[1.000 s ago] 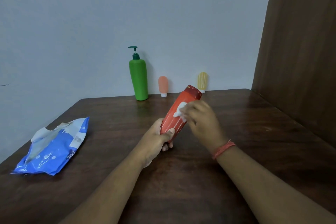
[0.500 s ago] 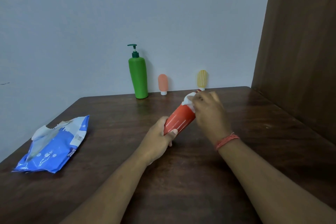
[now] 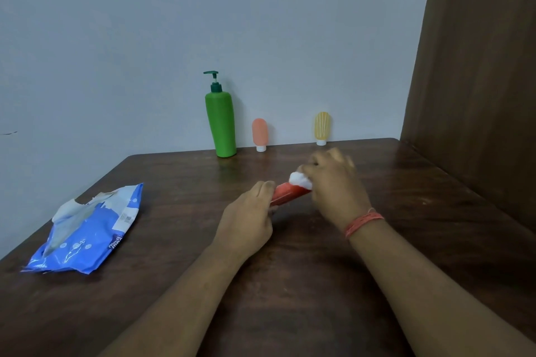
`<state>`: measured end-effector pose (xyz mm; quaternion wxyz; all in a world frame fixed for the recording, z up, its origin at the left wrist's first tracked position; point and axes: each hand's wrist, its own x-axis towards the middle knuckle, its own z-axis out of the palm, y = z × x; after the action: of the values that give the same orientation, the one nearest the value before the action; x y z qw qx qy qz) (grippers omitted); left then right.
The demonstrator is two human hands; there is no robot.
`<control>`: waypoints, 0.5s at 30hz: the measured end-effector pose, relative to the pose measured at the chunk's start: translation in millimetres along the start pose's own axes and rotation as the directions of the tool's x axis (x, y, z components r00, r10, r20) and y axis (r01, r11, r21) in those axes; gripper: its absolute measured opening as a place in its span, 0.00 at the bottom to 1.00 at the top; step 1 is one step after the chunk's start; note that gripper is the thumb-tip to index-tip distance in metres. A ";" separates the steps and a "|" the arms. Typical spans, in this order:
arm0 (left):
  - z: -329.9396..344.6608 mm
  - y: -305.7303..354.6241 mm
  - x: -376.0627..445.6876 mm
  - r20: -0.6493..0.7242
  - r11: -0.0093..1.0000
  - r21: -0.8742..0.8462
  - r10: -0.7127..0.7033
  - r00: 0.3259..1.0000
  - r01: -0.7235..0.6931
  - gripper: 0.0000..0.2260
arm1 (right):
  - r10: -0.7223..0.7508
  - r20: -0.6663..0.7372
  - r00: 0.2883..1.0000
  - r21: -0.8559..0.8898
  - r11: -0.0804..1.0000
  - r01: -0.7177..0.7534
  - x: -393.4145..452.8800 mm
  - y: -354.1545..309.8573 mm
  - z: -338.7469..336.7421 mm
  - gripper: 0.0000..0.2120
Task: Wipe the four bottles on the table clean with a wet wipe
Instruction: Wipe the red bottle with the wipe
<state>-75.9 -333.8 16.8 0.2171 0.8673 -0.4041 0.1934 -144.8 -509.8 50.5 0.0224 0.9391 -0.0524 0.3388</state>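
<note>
Both hands are seen near the middle of the dark wooden surface [image 3: 290, 284], forearms reaching in from the near edge. One red bottle [image 3: 287, 193] is gripped at its near end by the left hand [image 3: 246, 220], whose fingers are curled round it; the bottle is tilted low, its far end pointing up and to the right. One bunched white wet wipe [image 3: 300, 179] is pinched by the right hand [image 3: 336, 185] and pressed against the bottle's far end; that hand is blurred. One reddish thread band [image 3: 364, 223] is worn on the right wrist.

Three more bottles are stood upright along the far edge against the pale wall: one tall green pump bottle [image 3: 221, 122], one small peach bottle [image 3: 259, 134] just to its right, and one small yellow ribbed bottle [image 3: 322, 127] further right. One blue wipe packet [image 3: 87, 232], its top torn open, is lying at the left of the surface, well apart from the hands.
</note>
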 end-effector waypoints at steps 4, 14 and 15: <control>-1.2 -1.3 -1.4 -0.002 0.999 0.031 0.020 1.000 -0.020 0.19 | 0.068 0.038 0.997 0.041 0.997 -0.069 -2.7 8.7 -1.7 0.19; 5.0 -2.7 -1.8 0.023 0.937 -0.302 -0.179 0.984 0.178 0.18 | 0.077 -0.093 0.993 0.173 0.983 -0.060 -2.5 17.0 11.6 0.19; 5.4 -1.4 -1.0 0.047 0.912 -0.357 -0.197 0.979 0.201 0.18 | -0.001 -0.115 0.993 0.176 0.984 0.021 -4.5 10.2 13.8 0.18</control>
<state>-74.5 -335.3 11.5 0.3889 0.8502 -0.3435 0.0888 -140.6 -520.6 37.1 -0.0564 0.9167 -0.0156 0.3952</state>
